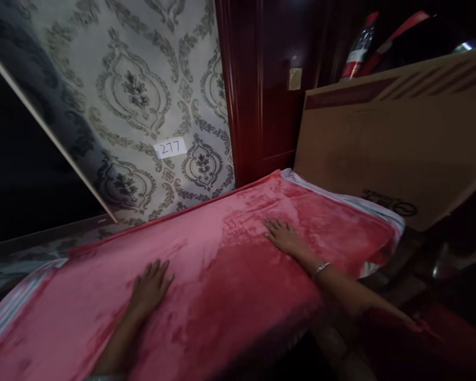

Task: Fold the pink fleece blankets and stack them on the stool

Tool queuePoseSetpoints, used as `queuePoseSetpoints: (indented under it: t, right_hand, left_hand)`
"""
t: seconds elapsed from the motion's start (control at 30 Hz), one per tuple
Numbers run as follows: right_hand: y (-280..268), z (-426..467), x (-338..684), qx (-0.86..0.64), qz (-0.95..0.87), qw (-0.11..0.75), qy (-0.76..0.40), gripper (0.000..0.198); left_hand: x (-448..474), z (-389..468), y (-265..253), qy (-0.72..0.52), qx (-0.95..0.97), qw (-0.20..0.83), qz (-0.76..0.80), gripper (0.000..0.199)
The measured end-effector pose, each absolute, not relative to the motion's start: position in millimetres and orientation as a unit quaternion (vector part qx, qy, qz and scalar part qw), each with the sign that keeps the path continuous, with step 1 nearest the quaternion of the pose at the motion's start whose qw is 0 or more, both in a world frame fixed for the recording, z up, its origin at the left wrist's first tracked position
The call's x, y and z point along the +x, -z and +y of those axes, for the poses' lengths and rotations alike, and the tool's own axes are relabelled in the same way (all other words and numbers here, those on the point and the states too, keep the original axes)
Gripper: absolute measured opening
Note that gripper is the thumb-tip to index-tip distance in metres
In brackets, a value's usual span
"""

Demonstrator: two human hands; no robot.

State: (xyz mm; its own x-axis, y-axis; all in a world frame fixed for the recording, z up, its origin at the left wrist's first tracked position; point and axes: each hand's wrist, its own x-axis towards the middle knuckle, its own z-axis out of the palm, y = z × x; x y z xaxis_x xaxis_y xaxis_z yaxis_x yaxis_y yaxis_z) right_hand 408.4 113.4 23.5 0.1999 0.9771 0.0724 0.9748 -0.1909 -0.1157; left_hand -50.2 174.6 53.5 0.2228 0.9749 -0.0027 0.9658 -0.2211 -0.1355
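Note:
A plush pink-red blanket point(238, 275) is spread over a long raised surface, with lighter and darker patches in its pile. My left hand point(150, 286) lies flat on it towards the left, fingers apart. Further to the right, my right hand point(282, 236) also rests palm down on the fabric, fingers stretched out, with a bracelet point(322, 269) at that wrist. Striped cloth point(353, 201) shows from under the blanket at the right end, and more striped cloth point(14, 304) shows at the left end. What lies beneath is hidden.
Behind the blanket is a patterned wall point(143, 95) bearing a paper label marked 277 point(170, 147). A dark red wood panel point(269, 116) adjoins it. At the right stands a large cardboard box point(388, 132), with a bottle point(359, 50) behind its top edge. A dark screen-like panel point(27, 159) is at the left.

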Motion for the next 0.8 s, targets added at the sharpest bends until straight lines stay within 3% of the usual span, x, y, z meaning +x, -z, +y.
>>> queuePoseSetpoints:
  t: [0.33,0.63,0.8]
  right_hand:
    - [-11.7,77.9,479.8,-0.846,-0.528,0.061,0.034,0.057]
    - [-26.0,119.2,493.2,-0.808,-0.575,0.124,-0.017,0.059]
    - [-25.4,149.3,533.9,-0.769,-0.628,0.113,-0.019,0.056]
  left_hand:
    - [-37.6,157.8,-37.9,0.009,-0.783,0.208,-0.587,0.060]
    - [-66.3,193.7,-4.8,0.149,-0.810,0.205,-0.529,0.058]
    - [-86.6,212.5,7.0,0.213,-0.842,0.168,-0.467,0.053]
